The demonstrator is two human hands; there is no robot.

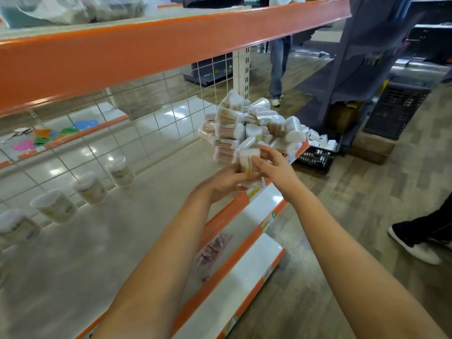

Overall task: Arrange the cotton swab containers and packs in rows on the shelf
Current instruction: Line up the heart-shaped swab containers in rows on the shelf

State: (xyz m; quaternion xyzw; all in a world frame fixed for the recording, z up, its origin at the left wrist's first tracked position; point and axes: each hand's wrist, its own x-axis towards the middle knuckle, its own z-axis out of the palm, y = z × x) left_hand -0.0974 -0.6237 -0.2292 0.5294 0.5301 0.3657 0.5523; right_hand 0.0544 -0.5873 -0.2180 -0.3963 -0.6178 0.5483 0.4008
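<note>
A heap of cotton swab packs (247,126) lies at the right end of the cream shelf (102,241). In front of the heap, both hands hold one clear pack of swabs (248,163) upright above the shelf's front edge. My left hand (226,182) grips it from below and behind. My right hand (274,165) has its fingers curled on the pack's right side. Along the wire back stand several round swab containers (90,188) in a diagonal row, one of them (121,171) nearest the heap.
An orange beam (171,42) of the upper shelf hangs overhead. Lower shelves with orange edges (244,253) step out below. A black crate (315,155) with white packs sits on the floor at right. One person stands at the back (278,69); a shoe (413,243) shows at right.
</note>
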